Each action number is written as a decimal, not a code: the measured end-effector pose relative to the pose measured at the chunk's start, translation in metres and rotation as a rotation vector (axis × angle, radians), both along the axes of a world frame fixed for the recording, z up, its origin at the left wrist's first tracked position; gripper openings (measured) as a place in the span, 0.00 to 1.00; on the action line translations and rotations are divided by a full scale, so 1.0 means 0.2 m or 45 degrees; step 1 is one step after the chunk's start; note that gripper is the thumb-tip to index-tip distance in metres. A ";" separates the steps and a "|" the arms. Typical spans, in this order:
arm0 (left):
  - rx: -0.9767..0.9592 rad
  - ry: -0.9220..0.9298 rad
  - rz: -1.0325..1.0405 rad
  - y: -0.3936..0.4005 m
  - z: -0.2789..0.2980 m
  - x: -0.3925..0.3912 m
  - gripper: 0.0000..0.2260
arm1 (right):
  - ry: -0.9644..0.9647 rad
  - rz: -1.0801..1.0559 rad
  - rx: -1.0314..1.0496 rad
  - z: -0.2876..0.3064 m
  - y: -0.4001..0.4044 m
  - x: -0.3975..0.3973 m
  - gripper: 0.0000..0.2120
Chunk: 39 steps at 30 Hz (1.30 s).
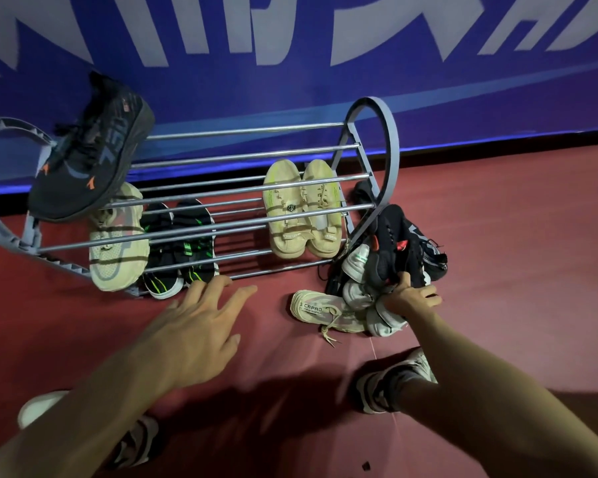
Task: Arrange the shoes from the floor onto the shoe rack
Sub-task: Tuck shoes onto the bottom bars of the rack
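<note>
Nearest the camera, the left hand [201,326] hovers over the red floor [497,270] with fingers spread and nothing in them, fingertips just short of the rack's front rail. The right hand [409,298] is down in the pile [387,270] at the right foot of the rack [249,188], fingers curled round a black shoe [399,250]. Exactly which part it pinches is hard to tell, as the shoes overlap. That shoe lies just beyond the hand, its long axis running up and away towards the rack's grey end hoop, so the right hand is clearly the nearer one for the lift. It is dark knit with a red tab and a grey flash on its side. White shoes crowd under the hand, and a cream shoe [321,310] lies on the floor to its left, lace trailing. Farther on, the lower tier holds cream and black-green shoes, and a beige pair [302,208]. On the top rails, far left, a black trainer [94,150] sits tilted.
</note>
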State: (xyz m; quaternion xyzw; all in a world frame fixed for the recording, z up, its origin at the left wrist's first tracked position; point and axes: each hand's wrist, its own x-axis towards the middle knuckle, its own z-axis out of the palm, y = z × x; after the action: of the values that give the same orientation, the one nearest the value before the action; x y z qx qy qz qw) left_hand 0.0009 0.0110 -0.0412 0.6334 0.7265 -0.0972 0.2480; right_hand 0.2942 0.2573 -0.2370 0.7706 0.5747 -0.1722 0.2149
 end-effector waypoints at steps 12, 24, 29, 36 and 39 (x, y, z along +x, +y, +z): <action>-0.010 0.013 -0.002 0.01 -0.03 -0.02 0.31 | 0.084 0.085 -0.056 -0.03 0.05 0.07 0.25; -0.026 0.009 -0.010 0.02 -0.03 0.00 0.30 | 0.041 0.503 -0.004 0.08 0.03 0.15 0.22; -0.039 -0.011 -0.001 0.01 0.00 -0.03 0.30 | 0.143 0.552 0.005 0.22 0.00 0.17 0.22; -0.036 -0.029 0.039 -0.07 0.08 -0.08 0.30 | 0.244 0.626 0.085 0.38 -0.24 0.23 0.26; 0.010 -0.024 0.059 -0.14 0.12 -0.11 0.29 | 0.354 0.638 0.101 0.43 -0.39 0.21 0.25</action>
State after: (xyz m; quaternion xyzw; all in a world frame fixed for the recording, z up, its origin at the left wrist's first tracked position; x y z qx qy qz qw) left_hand -0.0216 -0.0166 -0.0180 0.6183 0.7389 -0.0826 0.2547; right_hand 0.3366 0.1794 -0.1507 0.5814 0.7775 -0.1949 0.1396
